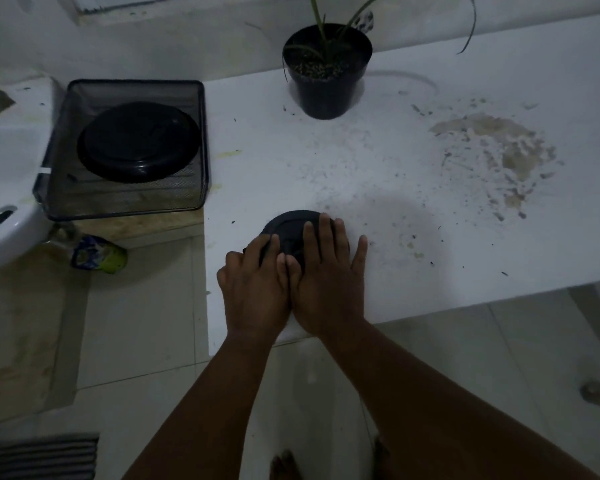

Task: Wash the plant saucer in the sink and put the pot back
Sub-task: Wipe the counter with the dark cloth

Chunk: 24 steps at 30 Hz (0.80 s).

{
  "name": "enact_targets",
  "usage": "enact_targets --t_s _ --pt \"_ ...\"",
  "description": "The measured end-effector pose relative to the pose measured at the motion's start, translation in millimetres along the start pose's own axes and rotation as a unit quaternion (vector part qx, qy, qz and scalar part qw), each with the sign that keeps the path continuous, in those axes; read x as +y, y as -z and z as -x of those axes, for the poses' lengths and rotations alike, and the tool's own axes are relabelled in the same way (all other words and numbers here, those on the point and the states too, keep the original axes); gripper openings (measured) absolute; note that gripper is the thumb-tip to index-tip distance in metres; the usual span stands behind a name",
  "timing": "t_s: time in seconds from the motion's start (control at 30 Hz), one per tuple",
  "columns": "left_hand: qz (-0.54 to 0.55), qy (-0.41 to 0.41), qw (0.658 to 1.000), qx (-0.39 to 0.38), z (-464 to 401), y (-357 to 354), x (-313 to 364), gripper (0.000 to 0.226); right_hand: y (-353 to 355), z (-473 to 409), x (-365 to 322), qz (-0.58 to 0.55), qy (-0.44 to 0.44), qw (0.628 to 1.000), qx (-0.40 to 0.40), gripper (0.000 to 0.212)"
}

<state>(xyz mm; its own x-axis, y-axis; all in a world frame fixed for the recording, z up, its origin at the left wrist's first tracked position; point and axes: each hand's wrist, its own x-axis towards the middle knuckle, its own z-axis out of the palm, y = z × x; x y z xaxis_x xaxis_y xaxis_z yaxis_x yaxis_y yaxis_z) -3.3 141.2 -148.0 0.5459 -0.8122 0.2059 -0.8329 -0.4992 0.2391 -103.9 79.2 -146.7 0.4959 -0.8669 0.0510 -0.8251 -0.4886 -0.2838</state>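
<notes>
Hands pressed the dark saucer [291,225] flat at the bench's [430,202] six o'clock edge, left hand [255,284] and right hand [329,271] both straight-fingered, clasping nothing, probably steadying it, while the pot [326,71] waited at twelve o'clock.

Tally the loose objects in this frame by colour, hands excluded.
Black: 4, namely plant pot, saucer, mesh basket, dark cloth-like item under the hands.
Green and blue: 1, packet on the floor.
Total: 5

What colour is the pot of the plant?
Black: the pot shows clearly in the head view.
</notes>
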Motion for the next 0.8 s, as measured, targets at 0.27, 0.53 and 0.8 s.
enact_targets --t_s 0.27,0.53,0.8 --pt "-0.023 0.0 1.0 -0.005 8 8 25 0.039 5 -6 29 0.029 0.075 0.997 -0.003 0.069" --pt "-0.008 0.013 0.999 -0.034 22 13 49 0.04 10 -9 55 0.036 0.145 0.988 -0.031 0.071" --pt "0.141 0.029 0.99 0.002 -21 46 30 0.055 21 -9 56 0.021 0.122 0.992 -0.036 0.073"
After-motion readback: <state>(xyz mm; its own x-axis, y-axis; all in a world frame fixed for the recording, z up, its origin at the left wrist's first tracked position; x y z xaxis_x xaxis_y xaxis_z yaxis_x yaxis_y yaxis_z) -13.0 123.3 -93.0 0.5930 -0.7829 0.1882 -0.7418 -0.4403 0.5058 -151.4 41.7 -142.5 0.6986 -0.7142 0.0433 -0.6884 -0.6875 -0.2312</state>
